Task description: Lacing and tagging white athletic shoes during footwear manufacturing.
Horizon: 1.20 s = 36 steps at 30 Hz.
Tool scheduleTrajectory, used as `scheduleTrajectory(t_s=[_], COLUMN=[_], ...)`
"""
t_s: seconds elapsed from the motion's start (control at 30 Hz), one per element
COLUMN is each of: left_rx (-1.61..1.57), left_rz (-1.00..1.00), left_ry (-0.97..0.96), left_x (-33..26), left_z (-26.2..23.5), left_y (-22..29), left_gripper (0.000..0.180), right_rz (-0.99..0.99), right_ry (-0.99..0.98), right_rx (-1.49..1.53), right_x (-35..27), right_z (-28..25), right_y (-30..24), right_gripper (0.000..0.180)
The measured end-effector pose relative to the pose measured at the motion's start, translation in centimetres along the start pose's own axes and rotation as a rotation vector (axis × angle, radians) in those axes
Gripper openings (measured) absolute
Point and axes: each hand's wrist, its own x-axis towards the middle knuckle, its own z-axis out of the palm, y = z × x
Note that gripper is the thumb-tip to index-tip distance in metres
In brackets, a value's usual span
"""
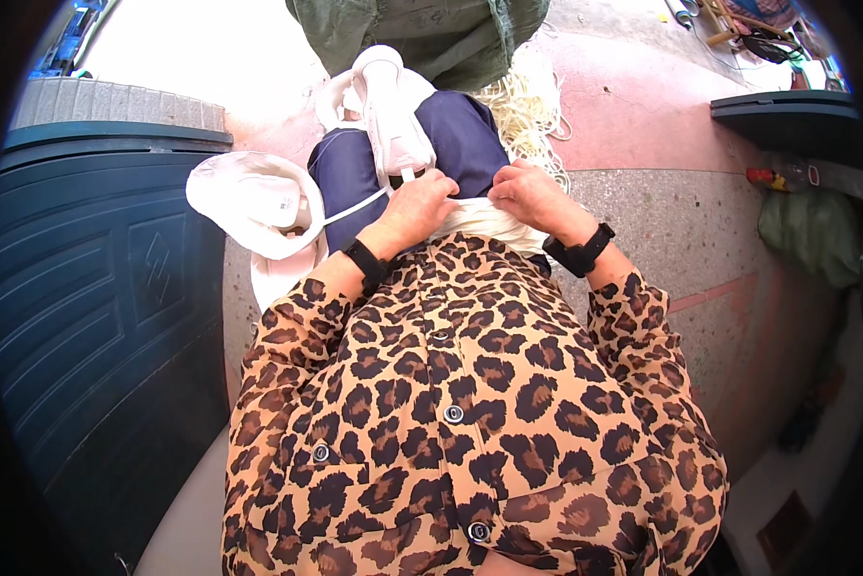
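My left hand (420, 206) is over my lap with its fingers curled together, at the lower end of a white cloth piece with a rounded rim (393, 115). What its fingers hold is hidden. My right hand (537, 197) is a short way to the right, thumb and fingertips pinched close by a bundle of cream cords (484, 219) across my lap. Anything in that pinch is too small to make out. A white bucket-shaped hat (259, 197) lies left of my knees, a thin white strap (359, 206) running from it toward my left hand.
A dark green sack (422, 38) stands beyond my knees. Loose cream cord (537, 106) is heaped on the floor beside it. Dark blue panelled doors (115, 259) flank me at left, another door edge (782, 106) at right. A green bag (811, 235) sits at the far right.
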Motion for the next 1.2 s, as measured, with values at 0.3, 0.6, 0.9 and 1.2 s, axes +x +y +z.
scheduleTrajectory(t_s=[0.3,0.6,0.9,1.2], left_rx=[-0.037,-0.132,-1.177,-0.890], left_rz=[-0.055,-0.063,-0.247,-0.568], left_ry=[-0.140,-0.045,-0.164,-0.102], left_x=[1.4,1.6,-1.4,-6.5], left_z=[1.5,0.8,-7.6,-7.9], left_y=[2.3,2.0,4.3,2.5], left_gripper=[0.017,0.011,0.013,0.014], right_rz=[-0.009,0.003,0.303,-0.082], right_ry=[0.132,0.057,0.178,0.359], right_rx=[0.011,-0.002,0.641,-0.030], right_x=[-0.8,-0.1,0.8,1.6], right_z=[1.3,1.0,-6.7,-3.2], right_y=[-0.8,-0.8,-5.7,-3.7], right_gripper=[0.003,0.013,0.018,0.019])
